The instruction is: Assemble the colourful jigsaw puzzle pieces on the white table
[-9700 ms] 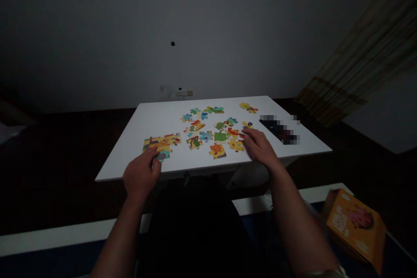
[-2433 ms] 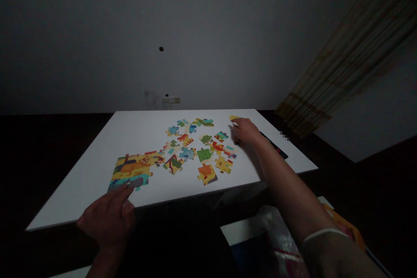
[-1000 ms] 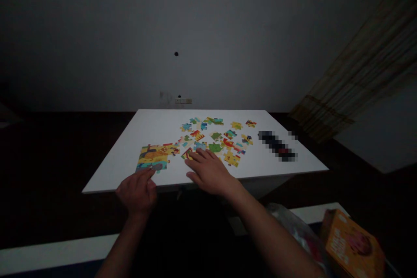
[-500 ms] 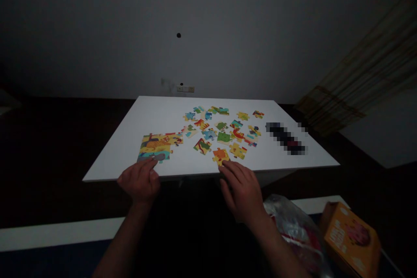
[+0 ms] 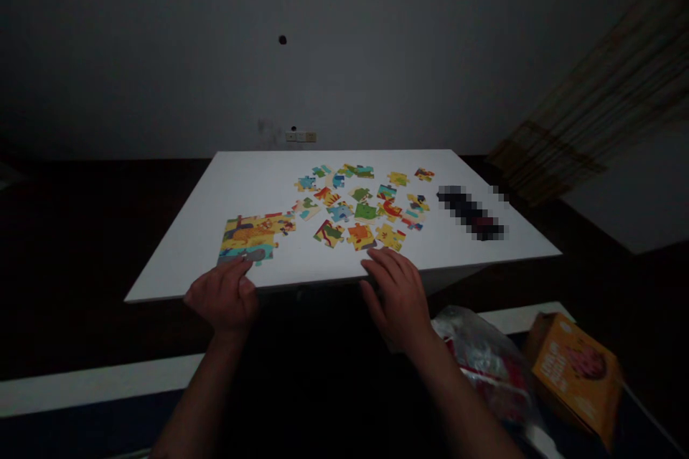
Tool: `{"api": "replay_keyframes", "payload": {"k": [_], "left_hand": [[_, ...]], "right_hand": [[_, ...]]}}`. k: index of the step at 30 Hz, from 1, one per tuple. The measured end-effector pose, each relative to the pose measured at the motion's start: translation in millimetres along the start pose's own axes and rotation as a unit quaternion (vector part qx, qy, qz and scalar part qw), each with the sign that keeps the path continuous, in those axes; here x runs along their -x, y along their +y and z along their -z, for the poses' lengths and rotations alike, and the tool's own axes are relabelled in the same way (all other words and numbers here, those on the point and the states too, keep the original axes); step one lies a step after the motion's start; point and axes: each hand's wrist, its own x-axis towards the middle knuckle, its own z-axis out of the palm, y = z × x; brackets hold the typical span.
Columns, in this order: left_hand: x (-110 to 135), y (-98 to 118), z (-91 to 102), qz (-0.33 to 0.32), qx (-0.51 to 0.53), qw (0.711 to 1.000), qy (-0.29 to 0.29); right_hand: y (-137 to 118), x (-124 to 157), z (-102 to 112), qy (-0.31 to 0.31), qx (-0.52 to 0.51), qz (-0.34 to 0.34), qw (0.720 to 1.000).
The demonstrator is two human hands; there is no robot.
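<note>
On a white table (image 5: 258, 179) lie several loose colourful jigsaw pieces (image 5: 366, 212) and a joined block of puzzle (image 5: 248, 237) at the near left. My left hand (image 5: 223, 297) rests at the table's near edge with its fingers loosely curled, the fingertips just below the joined block. My right hand (image 5: 398, 294) lies flat and open at the near edge, fingers spread, its tips just short of an orange piece (image 5: 360, 235) and a yellow piece (image 5: 390, 235). Neither hand holds anything.
A dark blurred object (image 5: 471, 211) lies on the table's right side. By my right forearm sit a crinkled plastic bag (image 5: 484, 358) and an orange puzzle box (image 5: 573, 373). A curtain (image 5: 597, 107) hangs at the right. The room is dim.
My right hand drew back from the middle pieces to the near edge, then stayed there. My left hand has kept its place by the joined block. The view shifted slightly.
</note>
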Motion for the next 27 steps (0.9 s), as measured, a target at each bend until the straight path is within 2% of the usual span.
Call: {"api": "replay_keyframes", "payload": {"k": [3,5,9,16,20,27], "left_hand": [[0,0,-2.2,-0.013,0.001,1.000,0.017],[0,0,-2.8,-0.018,0.002,1.000,0.016],[2,-2,-4.5,-0.004,0.000,1.000,0.004],[-2,6,2.2,-0.028,0.023,0.999,0.024],[-2,11,8.6,-0.002,0.013,1.000,-0.010],[8,11,5.9,0.039,0.026,0.999,0.005]], "right_hand": [[7,13,-1,0.053,0.014,-0.026,0.998],[13,18,-2,0.064,0.036,-0.042,0.996],[26,18,-2,0.051,0.064,-0.038,0.996],[36,16,-9,0.050,0.066,-0.027,0.996],[38,18,-13,0.057,0.073,-0.026,0.995],[38,19,-18,0.071,0.105,-0.012,0.992]]}}
